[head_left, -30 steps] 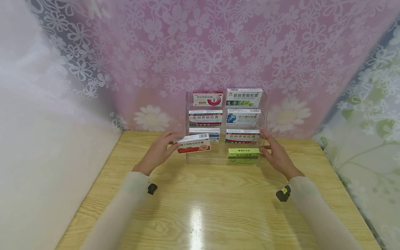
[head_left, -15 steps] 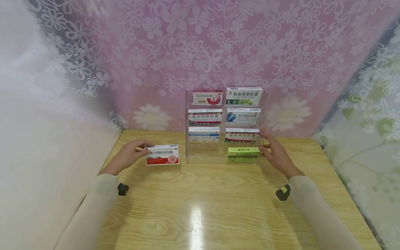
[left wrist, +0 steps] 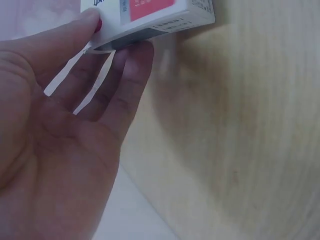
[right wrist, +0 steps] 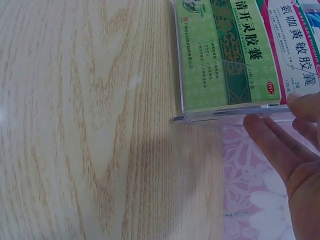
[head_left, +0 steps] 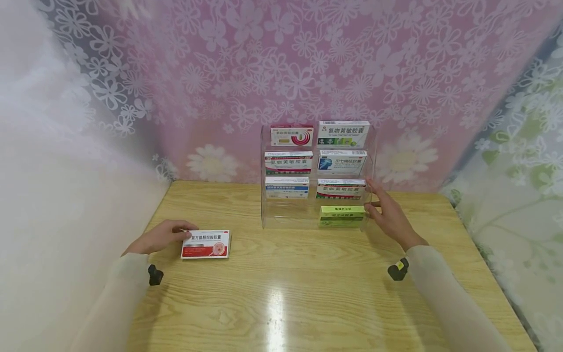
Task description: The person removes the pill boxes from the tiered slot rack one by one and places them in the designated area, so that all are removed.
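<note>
My left hand [head_left: 160,237] pinches a white and red medicine box [head_left: 205,244] at its left end, low over the left part of the table. In the left wrist view the thumb lies on the printed face of the box [left wrist: 150,11] and the fingers are behind it. A clear plastic display rack [head_left: 286,211] stands at the back. My right hand [head_left: 391,217] grips its right side, thumb at the front edge beside a green medicine box [head_left: 342,217]. Seen from the right wrist, that green box [right wrist: 225,55] sits in the lowest right slot.
Several other boxes fill the upper tiers, among them a blue-striped box [head_left: 287,188] at left and a white and green box [head_left: 343,134] at top right. The lowest left slot holds no box. Behind the rack hangs pink flowered cloth [head_left: 286,63]. The table [head_left: 308,283] is wooden.
My left hand has carried the white and red box away from the rack's lower left, moving left and toward me, down near the table. My right hand has stayed at the rack's right side.
</note>
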`<action>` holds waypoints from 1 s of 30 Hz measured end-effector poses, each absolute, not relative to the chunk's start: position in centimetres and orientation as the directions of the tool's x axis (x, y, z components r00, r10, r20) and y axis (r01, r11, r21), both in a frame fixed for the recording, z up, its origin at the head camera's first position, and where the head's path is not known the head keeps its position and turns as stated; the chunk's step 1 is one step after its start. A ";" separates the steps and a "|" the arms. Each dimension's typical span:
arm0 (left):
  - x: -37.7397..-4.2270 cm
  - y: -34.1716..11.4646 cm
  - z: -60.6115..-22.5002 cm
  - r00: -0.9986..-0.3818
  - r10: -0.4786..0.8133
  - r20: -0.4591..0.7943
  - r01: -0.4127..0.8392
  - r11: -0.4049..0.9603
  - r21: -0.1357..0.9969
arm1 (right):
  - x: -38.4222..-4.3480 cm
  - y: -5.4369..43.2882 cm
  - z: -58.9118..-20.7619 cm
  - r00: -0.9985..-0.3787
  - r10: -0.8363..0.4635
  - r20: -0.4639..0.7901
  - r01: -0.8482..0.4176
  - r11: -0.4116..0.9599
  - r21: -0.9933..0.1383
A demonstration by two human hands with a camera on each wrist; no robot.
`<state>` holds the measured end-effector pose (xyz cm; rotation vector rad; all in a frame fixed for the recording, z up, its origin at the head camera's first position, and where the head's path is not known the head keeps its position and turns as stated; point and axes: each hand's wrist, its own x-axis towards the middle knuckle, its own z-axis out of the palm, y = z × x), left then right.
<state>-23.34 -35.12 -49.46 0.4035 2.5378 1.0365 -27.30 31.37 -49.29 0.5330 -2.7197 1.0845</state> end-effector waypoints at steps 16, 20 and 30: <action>-23.1 -34.8 -51.0 -0.904 0.396 -0.165 0.170 0.684 0.709 | -27.3 31.3 -49.4 -0.929 -0.257 0.266 -0.370 0.665 -0.648; -23.2 -34.6 -51.0 -0.923 0.354 -0.155 0.154 0.705 0.692 | -27.3 31.3 -49.4 -0.931 -0.258 0.260 -0.366 0.666 -0.650; -24.3 -29.7 -47.6 -0.965 0.260 -0.008 0.185 0.708 0.681 | -27.1 31.1 -49.1 -0.928 -0.262 0.264 -0.372 0.664 -0.649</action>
